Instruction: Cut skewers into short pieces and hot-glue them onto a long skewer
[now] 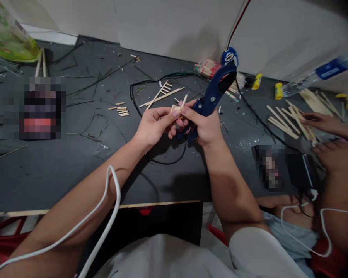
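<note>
Over the middle of the dark table, my left hand (155,124) pinches short pale wooden sticks (176,109) between thumb and fingers. My right hand (207,125) meets it, its thumb and fingertips on a wooden stick (184,101). A blue glue gun (213,97) rests in the right palm, handle end up and away to the right. The fingertips hide its nozzle. Behind my hands lie a ladder-like set of sticks (164,92) and a long stick (174,94). To the left is a small pile of short sticks (122,112).
Black cable (168,163) loops under my hands. A white cable (116,193) crosses my left forearm. At right, another person's hands (333,154) touch loose sticks near a plastic bottle (310,77). A green bag (11,34) stands back left.
</note>
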The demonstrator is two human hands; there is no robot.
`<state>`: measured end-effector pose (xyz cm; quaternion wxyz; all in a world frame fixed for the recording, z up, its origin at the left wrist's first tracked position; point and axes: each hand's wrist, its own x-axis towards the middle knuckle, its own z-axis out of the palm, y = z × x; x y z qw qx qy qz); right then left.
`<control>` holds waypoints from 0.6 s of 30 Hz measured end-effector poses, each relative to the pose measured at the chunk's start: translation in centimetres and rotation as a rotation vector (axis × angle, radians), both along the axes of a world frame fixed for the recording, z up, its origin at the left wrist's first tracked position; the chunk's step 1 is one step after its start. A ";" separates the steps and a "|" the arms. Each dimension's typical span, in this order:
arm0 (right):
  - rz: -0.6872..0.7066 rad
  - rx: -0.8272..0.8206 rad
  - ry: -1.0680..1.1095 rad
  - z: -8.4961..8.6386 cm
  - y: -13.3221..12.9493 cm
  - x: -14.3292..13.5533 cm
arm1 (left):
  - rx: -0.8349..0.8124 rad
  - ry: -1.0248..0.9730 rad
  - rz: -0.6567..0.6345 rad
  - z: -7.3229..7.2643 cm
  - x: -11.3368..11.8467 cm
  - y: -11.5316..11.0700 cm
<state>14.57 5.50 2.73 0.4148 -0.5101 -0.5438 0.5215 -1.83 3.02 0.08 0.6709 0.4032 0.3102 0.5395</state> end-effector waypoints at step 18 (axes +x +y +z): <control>-0.100 0.356 -0.940 3.5 -2.5 0.9 | 0.221 0.471 0.561 -0.6 -0.6 0.4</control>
